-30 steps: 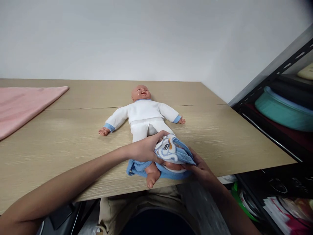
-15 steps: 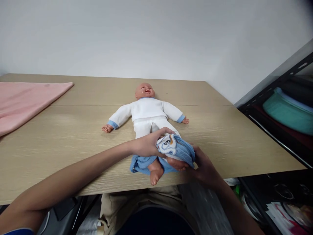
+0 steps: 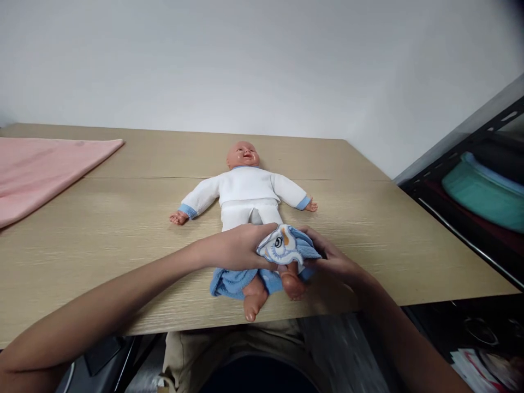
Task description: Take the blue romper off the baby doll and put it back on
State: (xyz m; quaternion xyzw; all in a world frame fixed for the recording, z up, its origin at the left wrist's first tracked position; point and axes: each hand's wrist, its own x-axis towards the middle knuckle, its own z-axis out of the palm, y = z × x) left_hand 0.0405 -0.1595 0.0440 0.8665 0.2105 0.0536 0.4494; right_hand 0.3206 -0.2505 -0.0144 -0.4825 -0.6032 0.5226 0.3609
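A baby doll (image 3: 245, 191) in a white top and white trousers lies on its back on the wooden table (image 3: 102, 234), head away from me. A blue garment (image 3: 235, 281) with a white animal patch is bunched around its lower legs, and both bare feet stick out below it. My left hand (image 3: 235, 248) grips the garment's upper edge by the patch. On the other side, my right hand (image 3: 327, 256) pinches the blue cloth.
A pink cloth (image 3: 36, 169) lies spread on the table's far left. To the right stands a black metal shelf (image 3: 470, 202) holding a teal basin (image 3: 483, 191). The table's near edge runs just below the doll's feet.
Both hands have pulled the blue garment up the doll's legs. The right foot, covered before, now pokes out. The right hand has risen from under the foot to the side.
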